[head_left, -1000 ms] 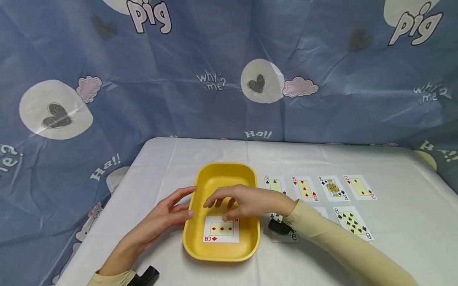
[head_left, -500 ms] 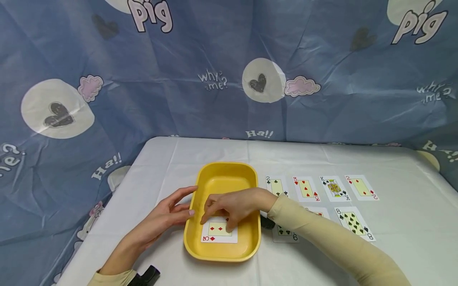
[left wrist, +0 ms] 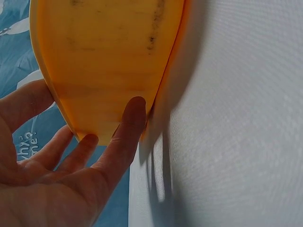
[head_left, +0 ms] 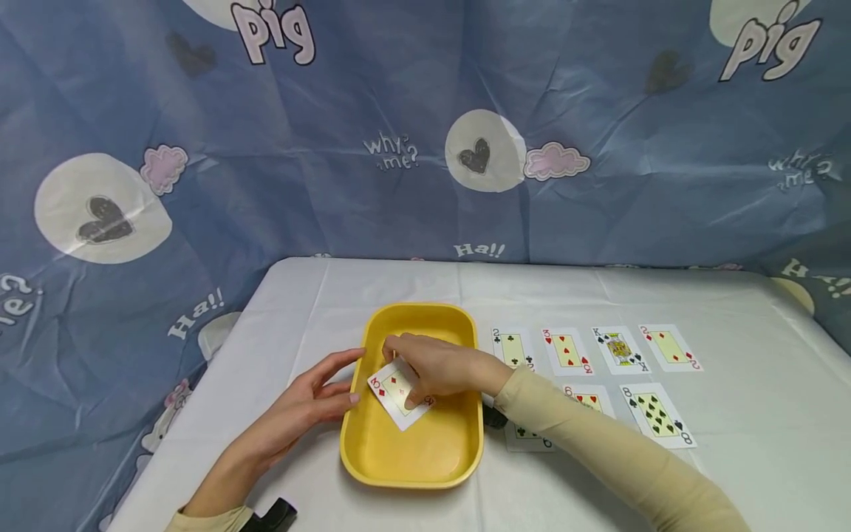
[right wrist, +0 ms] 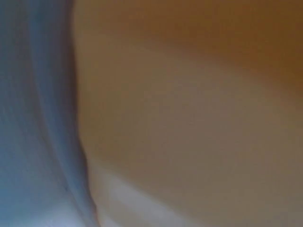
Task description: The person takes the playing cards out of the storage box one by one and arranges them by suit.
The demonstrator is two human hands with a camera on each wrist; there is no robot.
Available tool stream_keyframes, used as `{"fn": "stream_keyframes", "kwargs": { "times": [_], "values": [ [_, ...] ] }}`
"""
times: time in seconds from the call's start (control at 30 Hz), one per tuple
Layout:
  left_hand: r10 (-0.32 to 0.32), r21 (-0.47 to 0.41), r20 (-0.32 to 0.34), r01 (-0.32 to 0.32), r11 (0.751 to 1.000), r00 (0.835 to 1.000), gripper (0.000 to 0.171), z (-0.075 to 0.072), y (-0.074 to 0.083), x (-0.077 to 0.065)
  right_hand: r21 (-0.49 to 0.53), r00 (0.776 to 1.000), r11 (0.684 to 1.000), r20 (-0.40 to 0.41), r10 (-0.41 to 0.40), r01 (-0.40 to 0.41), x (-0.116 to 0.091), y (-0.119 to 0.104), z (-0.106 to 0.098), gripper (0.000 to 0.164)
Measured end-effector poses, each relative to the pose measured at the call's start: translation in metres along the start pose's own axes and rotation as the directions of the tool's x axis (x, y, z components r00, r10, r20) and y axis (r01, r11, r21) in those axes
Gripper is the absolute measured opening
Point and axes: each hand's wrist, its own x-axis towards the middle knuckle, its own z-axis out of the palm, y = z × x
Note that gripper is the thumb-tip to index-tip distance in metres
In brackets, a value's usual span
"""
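Observation:
My right hand (head_left: 442, 366) pinches a three of diamonds playing card (head_left: 394, 386) between thumb and fingers. The card is tilted and raised inside the yellow tray (head_left: 412, 465); part of its right side is covered by the hand. Against the tray's left side rests my left hand (head_left: 309, 403), its fingers extended. From the left wrist view, the thumb and fingertips of that hand (left wrist: 71, 184) touch the tray's outer wall (left wrist: 109, 61). The right wrist view is too blurred to make out hand or card.
Face-up cards lie in two rows right of the tray, among them a king of spades (head_left: 620, 351), a two of diamonds (head_left: 670, 347) and an eight of spades (head_left: 657, 415). My right forearm (head_left: 598, 436) partly covers the nearer row. A patterned blue cloth (head_left: 399, 207) hangs behind the white table.
My right hand has reached down to the three of diamonds, gripped it and lifted it from the tray's bottom, turning it askew. The left hand stays at the tray's side.

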Motion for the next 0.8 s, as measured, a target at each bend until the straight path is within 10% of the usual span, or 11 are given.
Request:
{"fn": "stream_keyframes", "kwargs": {
  "times": [0.3,0.5,0.8],
  "values": [
    [0.007,-0.007,0.0,-0.007,1.0,1.0,0.064,0.001,0.0,0.0,0.015,0.929,1.0,-0.37,0.003,0.003,-0.006,0.003,0.001,0.038],
    [0.002,-0.002,0.004,-0.002,1.0,1.0,0.065,0.001,0.001,0.002,0.205,0.813,0.977,-0.578,0.068,0.065,-0.01,0.006,-0.003,0.03],
    [-0.019,0.003,-0.001,0.019,1.0,1.0,0.065,0.001,0.002,0.0,0.476,0.626,0.827,-0.752,0.206,0.299,-0.016,0.011,-0.006,0.034]
  ]
}}
